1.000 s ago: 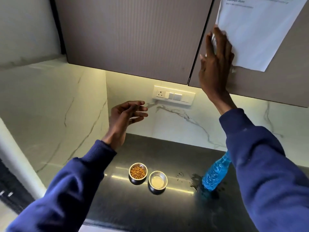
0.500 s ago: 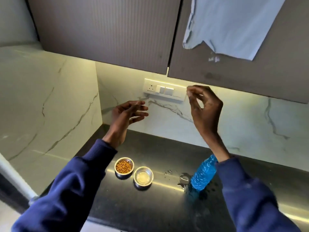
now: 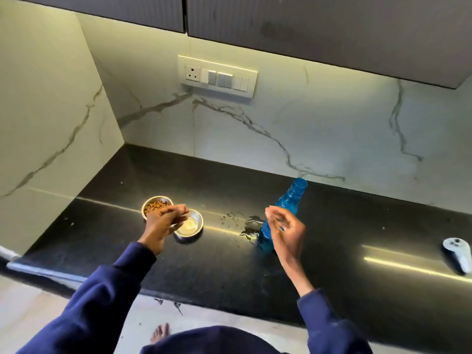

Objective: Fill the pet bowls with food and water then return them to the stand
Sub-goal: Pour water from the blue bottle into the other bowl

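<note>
Two small steel pet bowls stand side by side on the black counter [image 3: 332, 251]. The left bowl [image 3: 153, 203] holds brown kibble. The right bowl [image 3: 191, 224] holds a little water. My left hand [image 3: 164, 222] hovers just above and in front of both bowls, fingers loosely curled, holding nothing that I can see. A blue plastic bottle [image 3: 288, 203] stands uncapped to the right. My right hand [image 3: 286, 229] is in front of the bottle's lower part, fingers apart and empty.
A puddle of spilled water [image 3: 249, 226] lies between the bowls and the bottle. A white controller [image 3: 458, 254] rests at the counter's right end. A switch panel [image 3: 217, 77] is on the marble wall, under dark cabinets. My bare foot [image 3: 159, 333] shows on the floor below.
My right hand left the cabinet door and came down to the bottle. My left hand dropped from mid-air to just over the bowls. The view tilted down.
</note>
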